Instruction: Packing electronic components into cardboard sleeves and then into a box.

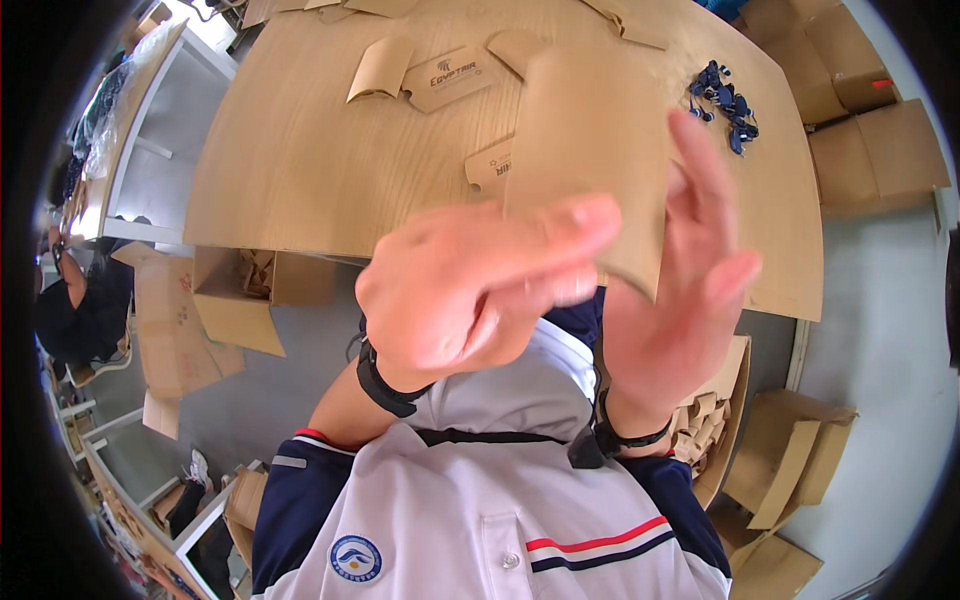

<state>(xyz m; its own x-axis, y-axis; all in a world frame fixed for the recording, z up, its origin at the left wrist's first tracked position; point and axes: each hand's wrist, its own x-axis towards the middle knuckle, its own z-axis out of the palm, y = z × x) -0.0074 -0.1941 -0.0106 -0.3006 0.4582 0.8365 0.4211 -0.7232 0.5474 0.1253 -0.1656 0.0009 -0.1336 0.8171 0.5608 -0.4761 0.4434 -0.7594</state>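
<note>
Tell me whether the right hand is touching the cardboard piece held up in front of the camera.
Touching. The head view shows the right hand with fingers behind the brown cardboard piece, gripping its edge.

wooden table [300,170] bears cardboard sleeves [381,68], blue cords [725,103].

- Stood in bright, even light: a pale wooden tabletop [300,150] with rounded corners, filling the upper middle of the view.
- Lay beneath and around it: a smooth grey floor [880,320].
- Sat open under the tabletop's near left edge: a brown cardboard box [235,300] with flaps spread.
- Were stacked at upper right, beyond the tabletop: closed cardboard cartons [870,150].
- Rested on the floor at lower right: more open cartons [790,460].
- Ran along the left side: white metal shelving [150,130].
</note>
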